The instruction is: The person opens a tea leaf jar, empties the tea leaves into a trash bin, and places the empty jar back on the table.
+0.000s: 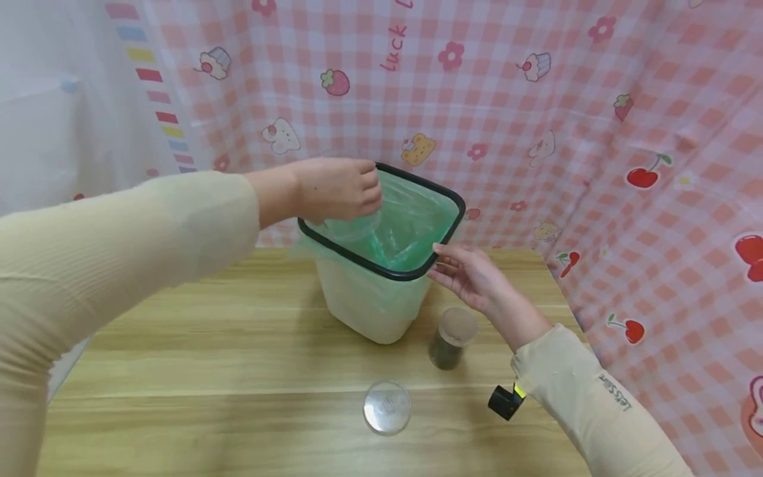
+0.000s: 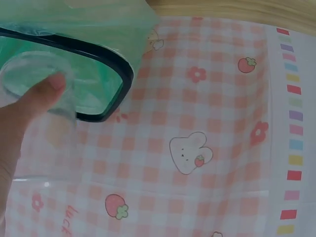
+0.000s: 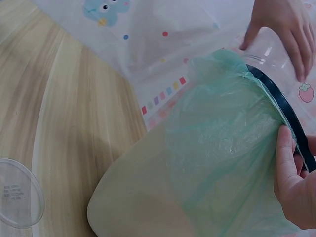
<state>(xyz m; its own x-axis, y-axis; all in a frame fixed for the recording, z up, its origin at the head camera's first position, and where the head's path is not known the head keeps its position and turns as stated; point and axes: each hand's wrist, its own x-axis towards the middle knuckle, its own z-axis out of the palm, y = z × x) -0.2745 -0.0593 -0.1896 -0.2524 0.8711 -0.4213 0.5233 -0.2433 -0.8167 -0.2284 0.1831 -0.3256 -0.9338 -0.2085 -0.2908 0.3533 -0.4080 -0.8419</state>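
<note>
My left hand (image 1: 340, 189) grips a clear plastic jar (image 2: 52, 143) over the mouth of a trash bin (image 1: 366, 298). In the left wrist view the jar is tipped, its round opening towards the green bag, and its visible wall is see-through. The pale bin is lined with a green plastic bag (image 3: 222, 128), held by a black rim ring (image 1: 390, 273). My right hand (image 1: 467, 275) pinches that ring at the bin's right corner, thumb on top and fingers below. The bin leans a little on the table.
On the wooden table (image 1: 208, 371), a round clear lid (image 1: 387, 407) lies in front of the bin. A capped clear container with dark contents (image 1: 451, 339) stands to its right. A black object (image 1: 505, 402) is by the right sleeve. Checked curtains (image 1: 369, 126) hang behind and right.
</note>
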